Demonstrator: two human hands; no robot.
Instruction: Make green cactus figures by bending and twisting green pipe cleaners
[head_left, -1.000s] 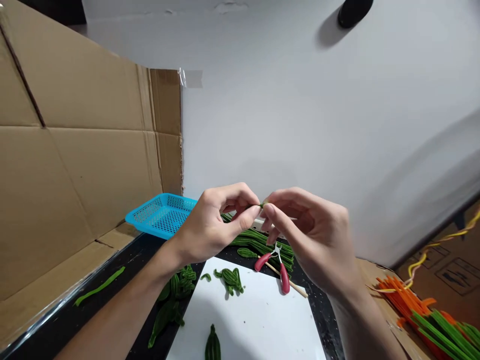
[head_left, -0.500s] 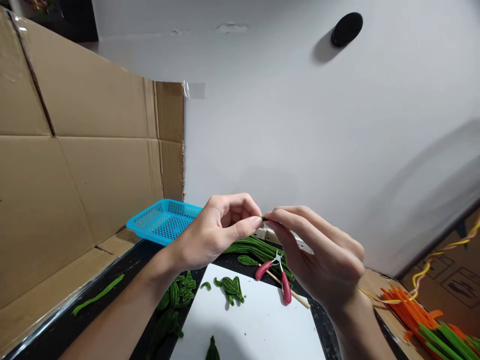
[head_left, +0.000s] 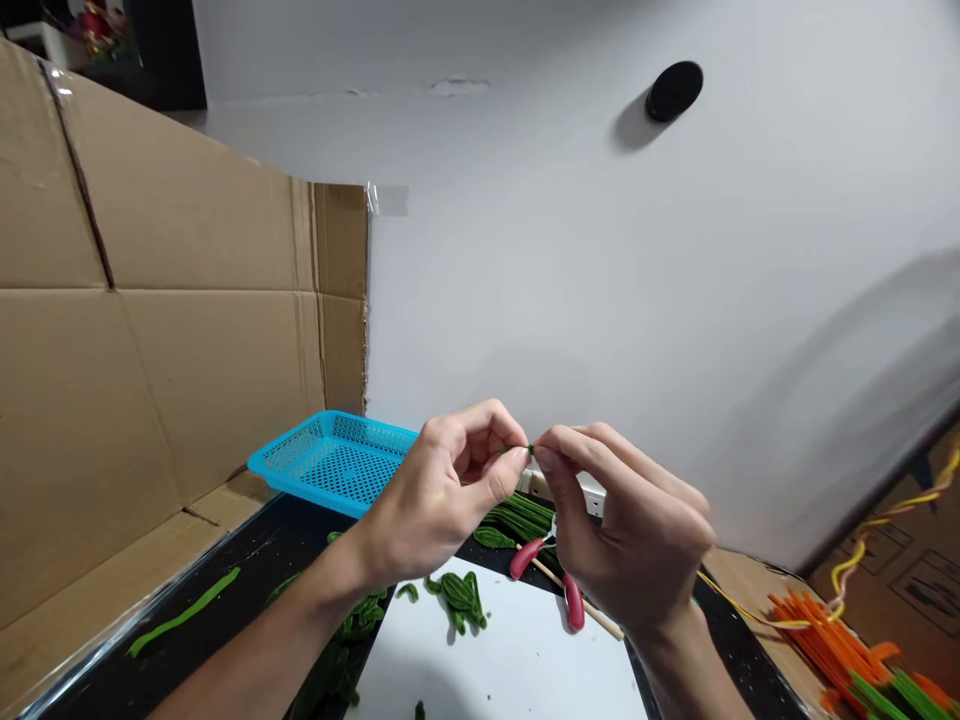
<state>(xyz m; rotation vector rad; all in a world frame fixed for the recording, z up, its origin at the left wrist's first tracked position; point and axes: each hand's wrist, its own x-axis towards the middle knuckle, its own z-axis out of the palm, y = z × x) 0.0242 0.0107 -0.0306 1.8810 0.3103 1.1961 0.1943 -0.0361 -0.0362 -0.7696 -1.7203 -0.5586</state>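
Note:
My left hand (head_left: 431, 495) and my right hand (head_left: 637, 510) meet above the back of a white board (head_left: 540, 670). Thumb and fingers of both pinch a tiny piece of green pipe cleaner (head_left: 531, 449), mostly hidden by the fingertips. Below them, a small heap of leaf shapes bent from green pipe cleaner (head_left: 461, 598) lies on the board. Red-handled pliers (head_left: 574, 603) rest on the board's back right, partly behind my right hand, beside a thin wooden stick (head_left: 604, 624). Straight green pipe cleaners (head_left: 529, 513) lie behind, with one leaf shape (head_left: 493, 538) in front of them.
A blue perforated basket (head_left: 289, 483) stands back left by a cardboard wall (head_left: 210, 370). More green leaf shapes (head_left: 330, 665) lie beneath my left forearm. A green strip (head_left: 184, 612) is on the black surface. Orange pipe cleaners (head_left: 832, 640) and a power strip (head_left: 592, 497) are at right and back.
The view has tilted up slightly, so the wall fixture and basket sit lower. Both hands keep pinching the green piece, with the right fingers drawn closer to the left.

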